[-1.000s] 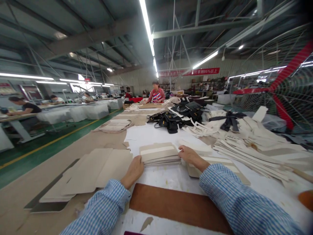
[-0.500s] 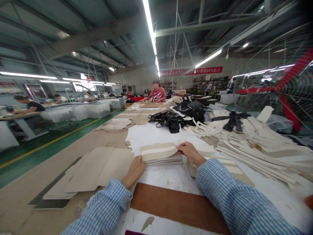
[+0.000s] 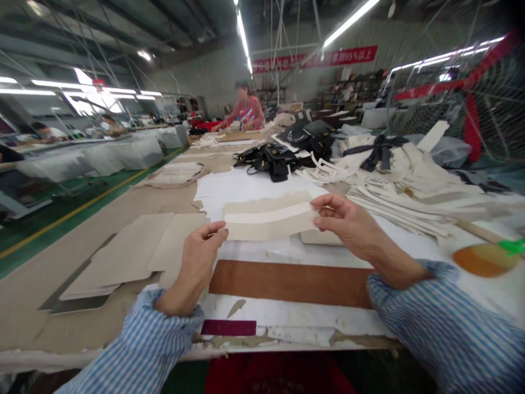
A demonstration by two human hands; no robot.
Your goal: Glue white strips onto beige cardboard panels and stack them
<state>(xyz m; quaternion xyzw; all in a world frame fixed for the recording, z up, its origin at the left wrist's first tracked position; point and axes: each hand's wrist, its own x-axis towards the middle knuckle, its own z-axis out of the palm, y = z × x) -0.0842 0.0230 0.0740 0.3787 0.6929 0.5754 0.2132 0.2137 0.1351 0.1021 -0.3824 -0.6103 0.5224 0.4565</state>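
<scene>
Between my hands a beige panel with a paler strip along its middle is held up above the table. My left hand pinches its left end between thumb and fingers. At the right end, the thumb and fingers of my right hand grip it. A thicker beige piece shows partly behind the panel, near my right hand. Below lies a flat brown strip on the white sheet. Left of my left hand, several beige panels overlap on darker pieces.
Black strapped pieces with metal fittings are heaped farther back. Cream strips and offcuts pile up on the right, near an orange container with a green top. A maroon piece lies by the front edge. A co-worker stands at the far end.
My hands have lifted the beige panel off a stack and brought it closer, held level between them. The view has tilted down, showing the table's front edge.
</scene>
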